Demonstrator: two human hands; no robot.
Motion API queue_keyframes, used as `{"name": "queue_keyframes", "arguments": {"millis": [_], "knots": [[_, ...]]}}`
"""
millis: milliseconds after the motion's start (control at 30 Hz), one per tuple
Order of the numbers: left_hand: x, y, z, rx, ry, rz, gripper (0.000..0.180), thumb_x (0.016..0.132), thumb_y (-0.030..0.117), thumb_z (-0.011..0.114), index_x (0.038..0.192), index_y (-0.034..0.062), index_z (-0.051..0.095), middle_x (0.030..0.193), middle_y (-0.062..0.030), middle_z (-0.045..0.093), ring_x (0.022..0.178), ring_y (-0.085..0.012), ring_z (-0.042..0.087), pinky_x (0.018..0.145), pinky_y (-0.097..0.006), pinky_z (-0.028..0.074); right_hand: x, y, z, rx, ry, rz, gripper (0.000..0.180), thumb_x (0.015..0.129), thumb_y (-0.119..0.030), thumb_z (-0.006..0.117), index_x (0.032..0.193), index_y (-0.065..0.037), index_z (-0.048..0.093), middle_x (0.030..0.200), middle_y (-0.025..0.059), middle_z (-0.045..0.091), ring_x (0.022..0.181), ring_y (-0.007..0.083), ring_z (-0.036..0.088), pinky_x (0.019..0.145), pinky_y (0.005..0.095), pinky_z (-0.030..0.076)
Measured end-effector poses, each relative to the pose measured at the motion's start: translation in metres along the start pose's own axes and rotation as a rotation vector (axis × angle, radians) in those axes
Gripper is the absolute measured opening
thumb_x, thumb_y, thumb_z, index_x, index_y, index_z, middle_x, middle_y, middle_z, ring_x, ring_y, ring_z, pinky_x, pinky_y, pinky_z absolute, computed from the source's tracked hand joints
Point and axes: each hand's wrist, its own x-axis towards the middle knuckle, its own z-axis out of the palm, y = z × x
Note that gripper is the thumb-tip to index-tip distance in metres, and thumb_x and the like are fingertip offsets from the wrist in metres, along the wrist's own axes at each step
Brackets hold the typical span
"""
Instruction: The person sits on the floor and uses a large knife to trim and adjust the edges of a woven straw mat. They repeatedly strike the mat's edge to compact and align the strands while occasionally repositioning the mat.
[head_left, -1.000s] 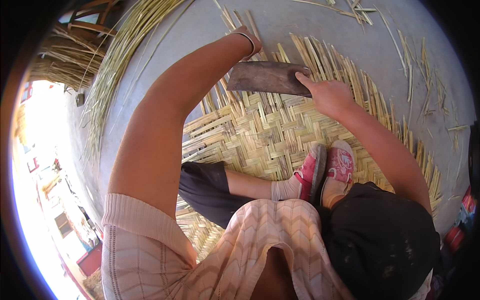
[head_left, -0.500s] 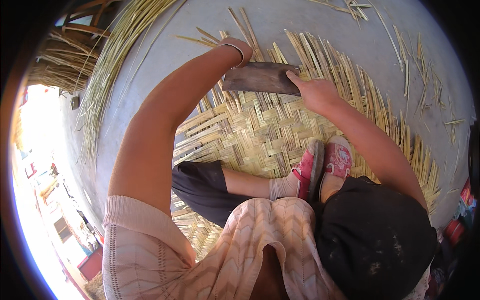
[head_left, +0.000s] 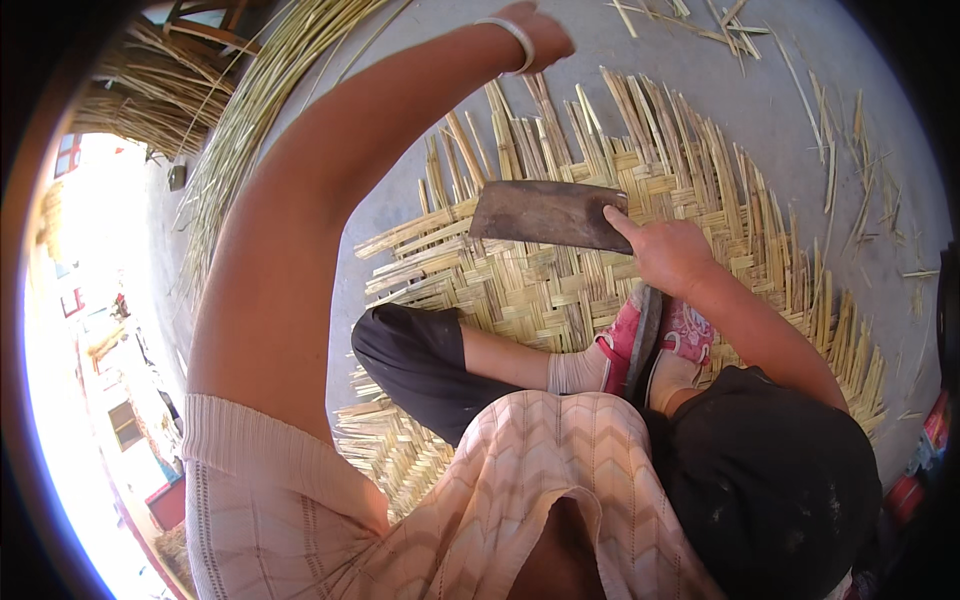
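Observation:
A dark, broad-bladed cleaver (head_left: 545, 212) is gripped by my right hand (head_left: 672, 250), its index finger stretched along the blade. The blade lies flat over the woven mat (head_left: 540, 275), which is made of pale split-cane strips with uneven loose ends at its far edge. My left hand (head_left: 545, 38), with a pale bangle at the wrist, is raised beyond those ends, apart from the mat. Its fingers are turned away and blurred, so whatever they might hold is hidden.
My feet in pink shoes (head_left: 622, 335) rest on the mat close to the right hand. A bundle of long stalks (head_left: 265, 95) lies at the far left. Cut cane pieces (head_left: 735, 25) are scattered on the grey floor (head_left: 790, 130) at the far right.
My left hand has moved away from the mat's far edge, farther out. The loose strips near it no longer show there. The cleaver has come nearer to me, over the weave, still in my right hand.

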Motion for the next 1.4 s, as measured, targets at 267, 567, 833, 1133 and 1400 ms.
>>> {"name": "queue_keyframes", "arguments": {"millis": [267,567,833,1133,1400], "knots": [[-0.079,0.053,0.113,-0.258,0.02,0.202,0.019,0.085,0.02,0.062,0.103,0.0159,0.069,0.112,-0.0026,0.066,0.116,-0.0208,0.057,0.097,-0.039,0.044,-0.027,-0.003,0.01,0.008,-0.054,-0.064,0.061,0.08,-0.013,0.058,0.14,-0.019,0.048,0.073,0.0111,0.067,0.068,0.0328,0.066,0.06,0.0472,0.049],[-0.069,0.059,0.102,-0.334,-0.379,-0.07,0.027,0.087,0.015,0.061,0.113,0.0134,0.062,0.116,-0.0088,0.061,0.11,-0.0262,0.06,0.086,-0.042,0.05,-0.027,-0.013,0.004,0.031,-0.07,-0.058,0.064,0.079,-0.015,0.058,0.142,-0.021,0.046,0.074,0.0122,0.068,0.067,0.0323,0.066,0.063,0.0468,0.052],[-0.06,0.06,0.119,-0.222,-0.033,-0.119,0.039,0.082,0.012,0.066,0.12,0.0146,0.058,0.123,-0.0074,0.057,0.114,-0.024,0.057,0.086,-0.041,0.049,-0.02,-0.009,0.0,0.017,-0.036,-0.041,0.062,0.078,-0.018,0.062,0.139,-0.019,0.049,0.072,0.0104,0.067,0.065,0.0318,0.065,0.058,0.0465,0.049],[-0.044,0.034,0.113,-0.178,-0.143,0.029,0.021,0.082,0.011,0.063,0.103,0.0128,0.064,0.109,-0.0041,0.062,0.11,-0.0232,0.059,0.089,-0.038,0.047,-0.015,0.001,-0.003,0.018,0.001,-0.026,0.064,0.078,-0.014,0.059,0.141,-0.02,0.046,0.071,0.0118,0.067,0.065,0.0313,0.066,0.062,0.0451,0.051],[-0.036,0.029,0.126,0.052,-0.04,0.315,0.015,0.082,0.012,0.059,0.096,0.0132,0.065,0.096,-0.0021,0.064,0.1,-0.022,0.06,0.084,-0.036,0.048,-0.018,0.005,-0.003,0.03,0.026,-0.014,0.067,0.077,-0.014,0.06,0.142,-0.021,0.045,0.073,0.0118,0.067,0.065,0.0303,0.066,0.063,0.0446,0.052]]}}
